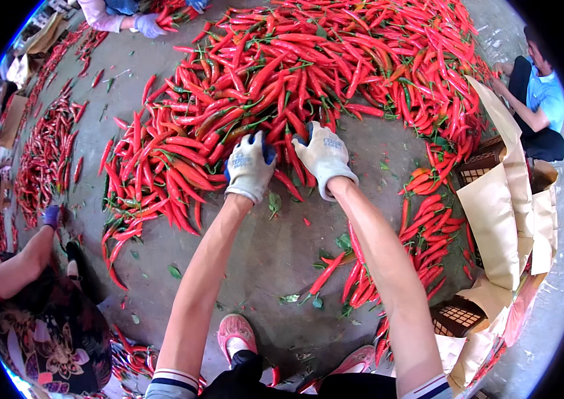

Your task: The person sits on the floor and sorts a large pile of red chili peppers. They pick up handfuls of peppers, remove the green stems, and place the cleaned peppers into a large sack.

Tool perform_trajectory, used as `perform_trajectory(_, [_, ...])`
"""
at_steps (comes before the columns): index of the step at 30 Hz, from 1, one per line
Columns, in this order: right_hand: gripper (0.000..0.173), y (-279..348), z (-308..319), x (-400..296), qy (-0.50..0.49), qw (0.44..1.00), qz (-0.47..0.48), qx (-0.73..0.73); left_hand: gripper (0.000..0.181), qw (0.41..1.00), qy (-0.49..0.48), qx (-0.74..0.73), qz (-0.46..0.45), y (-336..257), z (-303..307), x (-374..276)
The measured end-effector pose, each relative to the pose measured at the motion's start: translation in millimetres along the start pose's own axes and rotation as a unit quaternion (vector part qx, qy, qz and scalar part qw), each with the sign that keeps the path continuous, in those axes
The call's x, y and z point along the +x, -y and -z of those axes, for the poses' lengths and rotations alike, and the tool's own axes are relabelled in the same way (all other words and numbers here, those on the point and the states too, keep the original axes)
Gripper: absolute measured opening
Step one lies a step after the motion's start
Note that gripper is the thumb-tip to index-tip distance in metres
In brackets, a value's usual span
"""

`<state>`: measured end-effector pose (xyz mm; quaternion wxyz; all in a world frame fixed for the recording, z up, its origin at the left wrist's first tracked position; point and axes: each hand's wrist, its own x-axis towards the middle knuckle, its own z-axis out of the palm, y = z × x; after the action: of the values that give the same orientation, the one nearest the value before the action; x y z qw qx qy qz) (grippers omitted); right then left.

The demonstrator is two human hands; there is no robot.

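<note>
A large heap of red chili peppers [272,82] lies on the concrete floor [282,259] before me, with some green stems and leaves mixed in. My left hand [250,167], in a white knit glove with a blue palm, reaches into the near edge of the heap. My right hand [325,155], gloved the same way, rests on peppers a little to the right. Several peppers [289,162] lie between the two hands, tips towards me. Both palms face down, so whatever the fingers hold is hidden. Just below the hands lies a loose green leaf [274,203].
Brown plastic crates [459,316] lined with kraft paper [493,219] stand at right, beside a row of peppers [431,224]. A person in a blue shirt [546,99] sits beyond them. Other people work at left [47,329] and top left [147,25]. Another pile [47,154] lies left.
</note>
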<state>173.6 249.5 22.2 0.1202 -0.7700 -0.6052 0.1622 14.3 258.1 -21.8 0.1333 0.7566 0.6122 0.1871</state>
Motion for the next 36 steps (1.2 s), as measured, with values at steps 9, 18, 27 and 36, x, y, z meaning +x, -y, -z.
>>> perform_trajectory(9, [0.041,-7.9,-76.6,-83.1,0.082,0.973,-0.027,0.213,0.041,0.99,0.044,-0.126,-0.047,35.4,8.3,-65.7])
perform_trajectory(18, [0.027,-42.7,-51.0,-128.3,0.008,0.811,-0.205,0.548,0.027,0.75,0.006,-0.626,0.214,52.2,53.2,-115.4])
perform_trajectory(27, [0.042,19.2,-57.4,-105.1,0.024,0.993,-0.079,0.087,0.033,0.751,0.122,-0.585,0.281,52.6,66.8,-150.4])
perform_trajectory(36, [0.038,-148.1,16.5,-216.3,-0.1,0.97,-0.208,0.081,0.051,0.955,0.276,0.002,-0.111,38.4,50.3,-154.7])
